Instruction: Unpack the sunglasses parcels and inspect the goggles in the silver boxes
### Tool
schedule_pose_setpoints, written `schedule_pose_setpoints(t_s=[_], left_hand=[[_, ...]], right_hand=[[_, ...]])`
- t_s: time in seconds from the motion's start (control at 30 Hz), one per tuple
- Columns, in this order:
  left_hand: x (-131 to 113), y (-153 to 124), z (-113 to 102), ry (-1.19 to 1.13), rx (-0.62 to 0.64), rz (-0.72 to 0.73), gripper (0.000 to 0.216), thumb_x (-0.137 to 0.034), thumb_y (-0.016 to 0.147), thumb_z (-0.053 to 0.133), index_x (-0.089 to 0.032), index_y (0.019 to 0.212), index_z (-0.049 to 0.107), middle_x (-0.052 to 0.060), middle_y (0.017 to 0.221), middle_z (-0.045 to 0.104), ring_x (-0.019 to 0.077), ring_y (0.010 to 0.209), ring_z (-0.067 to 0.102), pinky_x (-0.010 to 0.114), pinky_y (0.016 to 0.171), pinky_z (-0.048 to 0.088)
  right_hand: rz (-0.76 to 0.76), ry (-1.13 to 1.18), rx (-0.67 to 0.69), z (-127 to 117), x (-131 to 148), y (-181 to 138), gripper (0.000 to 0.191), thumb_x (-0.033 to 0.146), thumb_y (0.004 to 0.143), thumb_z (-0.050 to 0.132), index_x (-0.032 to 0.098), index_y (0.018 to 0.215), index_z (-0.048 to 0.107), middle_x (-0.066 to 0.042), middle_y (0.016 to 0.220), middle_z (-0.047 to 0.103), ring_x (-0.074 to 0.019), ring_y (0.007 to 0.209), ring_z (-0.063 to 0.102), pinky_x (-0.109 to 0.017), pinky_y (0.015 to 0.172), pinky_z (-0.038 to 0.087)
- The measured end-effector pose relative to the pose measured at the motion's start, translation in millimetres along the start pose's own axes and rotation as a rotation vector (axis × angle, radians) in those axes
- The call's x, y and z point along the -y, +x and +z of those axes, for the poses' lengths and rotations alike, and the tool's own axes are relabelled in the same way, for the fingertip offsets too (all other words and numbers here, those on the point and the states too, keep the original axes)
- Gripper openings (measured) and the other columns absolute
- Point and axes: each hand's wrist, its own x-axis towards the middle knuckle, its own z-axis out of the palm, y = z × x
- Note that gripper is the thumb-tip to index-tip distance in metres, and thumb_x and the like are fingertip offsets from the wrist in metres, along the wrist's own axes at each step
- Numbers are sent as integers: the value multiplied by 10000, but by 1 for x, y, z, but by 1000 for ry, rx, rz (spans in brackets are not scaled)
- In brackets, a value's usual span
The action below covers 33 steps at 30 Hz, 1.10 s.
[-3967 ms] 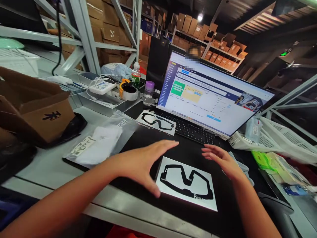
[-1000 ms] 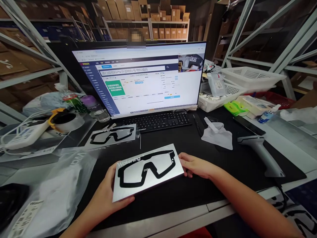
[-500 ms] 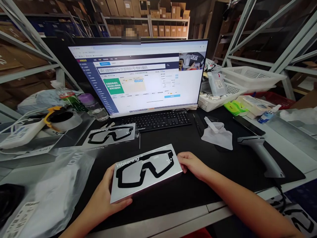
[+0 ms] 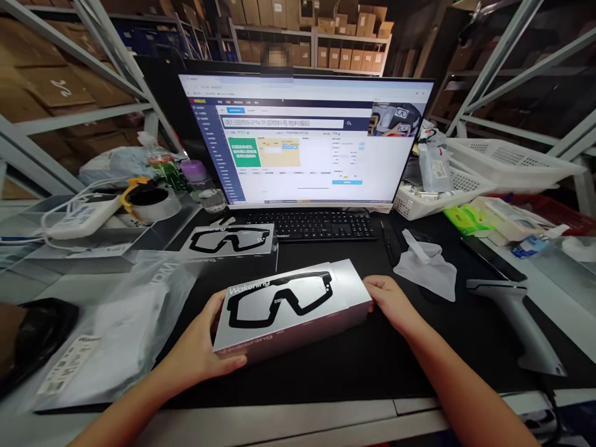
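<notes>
My left hand [image 4: 205,347] grips the left end of a silver glasses box [image 4: 298,288], printed with black shield glasses and "Wakening". Out of the right end of its sleeve sticks a plain silver inner box [image 4: 354,279]. My right hand [image 4: 386,298] is closed on the end of that inner box, fingertips partly hidden behind it. A second, similar glasses box [image 4: 233,239] lies behind, near the keyboard [image 4: 316,226]. To the right of my right hand are a white cloth pouch [image 4: 426,267] and a grey barcode scanner [image 4: 521,323].
A monitor [image 4: 298,167] stands at the back. At left are a clear plastic bag [image 4: 125,316], a tape roll [image 4: 156,202] and a purple-capped bottle [image 4: 198,177]. White baskets [image 4: 512,164] and a phone [image 4: 493,257] are at right.
My right hand has drawn the inner box partly out of the sleeve to the right. The box is tipped so more of its front side shows. The camera view has shifted left.
</notes>
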Motion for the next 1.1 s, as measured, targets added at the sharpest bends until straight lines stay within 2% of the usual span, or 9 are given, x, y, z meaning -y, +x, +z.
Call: schedule_pose_setpoints(t_s=[0.13,0.4,0.67,0.8,0.97,1.1], left_hand=[[-5,1,-5,-31,21,-26,982,-524,629,823,-206,1442,373,137,1406,598,403,1315,565,546,1071,506],[-6,-9,-12,37,0,-26,945,-522,672,786,-183,1444,359,126,1389,607,375,1295,587,499,1055,524],[-6,-17,-26,196,-59,3,904,-476,674,780,-185,1430,379,125,1385,591,364,1243,609,495,1048,508],[1,-24,-31,202,-57,-2,942,-493,667,789,-178,1442,356,136,1403,578,366,1255,603,481,1045,512],[15,-39,-32,292,-102,19,957,-453,644,795,-201,1451,348,142,1430,561,390,1300,567,511,1087,479],[26,-51,-30,300,-94,0,950,-487,676,781,-210,1461,324,140,1433,561,380,1295,579,511,1096,477]], right_hand=[[5,-4,-19,-7,1,2,354,436,734,663,214,494,525,29,472,472,-121,462,434,-283,510,307],[40,-14,-17,-18,1,0,326,404,713,660,216,485,524,25,459,454,-126,457,425,-284,497,293],[39,-55,-34,-19,-1,0,301,379,720,644,211,493,538,23,462,455,-132,467,428,-283,510,311],[32,-85,-34,-17,0,0,293,400,718,653,211,513,565,18,470,467,-141,479,432,-287,517,323],[-2,-114,-56,-18,-1,0,376,509,714,692,212,521,564,-1,493,507,-154,508,444,-292,520,337],[-25,-129,-80,-19,-4,2,413,566,693,720,209,536,584,-13,516,528,-165,530,450,-297,517,335]])
